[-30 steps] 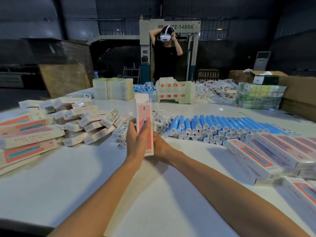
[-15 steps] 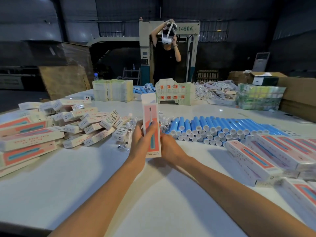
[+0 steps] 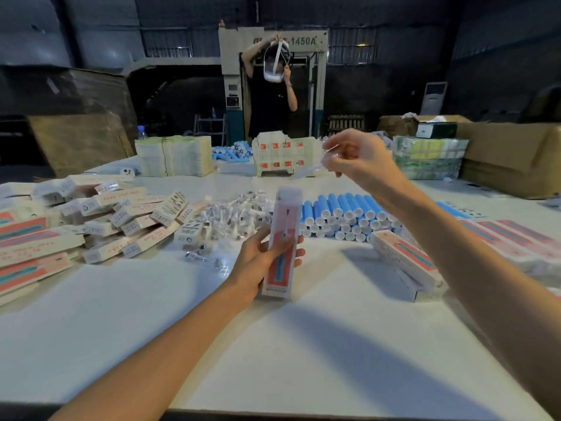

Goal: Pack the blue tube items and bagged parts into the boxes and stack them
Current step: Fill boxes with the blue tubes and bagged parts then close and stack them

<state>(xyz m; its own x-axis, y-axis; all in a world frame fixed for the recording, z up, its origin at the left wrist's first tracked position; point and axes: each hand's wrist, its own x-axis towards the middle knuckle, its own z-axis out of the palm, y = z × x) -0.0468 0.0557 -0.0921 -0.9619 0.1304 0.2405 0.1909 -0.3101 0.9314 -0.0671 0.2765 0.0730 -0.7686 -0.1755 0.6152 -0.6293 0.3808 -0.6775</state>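
1. The table (image 3: 273, 344) offers the widest room. A broad bare stretch runs from the held box to the near edge, between the 2 forearms.
2. Boxes crowd both flanks: a loose heap of boxes (image 3: 100, 220) on the left and a neater stack of boxes (image 3: 406, 259) on the right, beside the right forearm. A careless elbow could likely nudge that stack.
3. The row of blue tubes (image 3: 343, 212) lies just behind the held box, with the pile of bagged parts (image 3: 233, 214) beside it to the left.
4. The left hand (image 3: 264, 256) grips 1 pink box (image 3: 280, 241) around its middle, standing it nearly upright over the table.
5. The right hand (image 3: 355, 159), raised well above, pinches 1 clear bagged part (image 3: 312, 170).
6. The step in hand looks like loading this box. Next, the bag needs bringing down to the box's top end and feeding in. I cannot tell whether that flap is open.
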